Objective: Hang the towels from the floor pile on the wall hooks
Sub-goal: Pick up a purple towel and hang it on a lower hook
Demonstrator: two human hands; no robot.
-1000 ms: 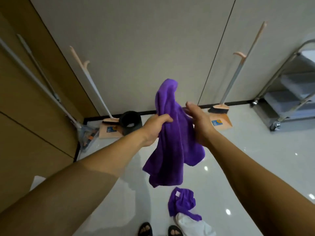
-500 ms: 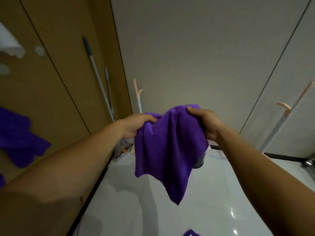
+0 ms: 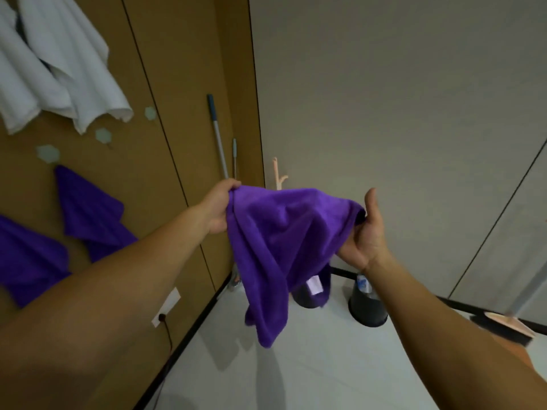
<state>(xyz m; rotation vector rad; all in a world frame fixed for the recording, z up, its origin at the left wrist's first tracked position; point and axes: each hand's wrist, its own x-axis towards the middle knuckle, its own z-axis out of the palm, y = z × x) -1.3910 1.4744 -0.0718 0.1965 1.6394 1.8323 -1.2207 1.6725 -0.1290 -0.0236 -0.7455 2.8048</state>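
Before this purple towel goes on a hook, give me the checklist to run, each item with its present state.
1. Left hand grips the purple towel at its upper edge: ok.
2. Right hand grip secure: cannot tell; the thumb stands up and the fingers are hidden behind the cloth.
3. Free hook on the brown wall: ok; three bare ones show below the white towels.
4. Towel off the floor: ok; its lower end hangs above the tiles.
5. Hanging loop found: cannot tell; only a white label shows.
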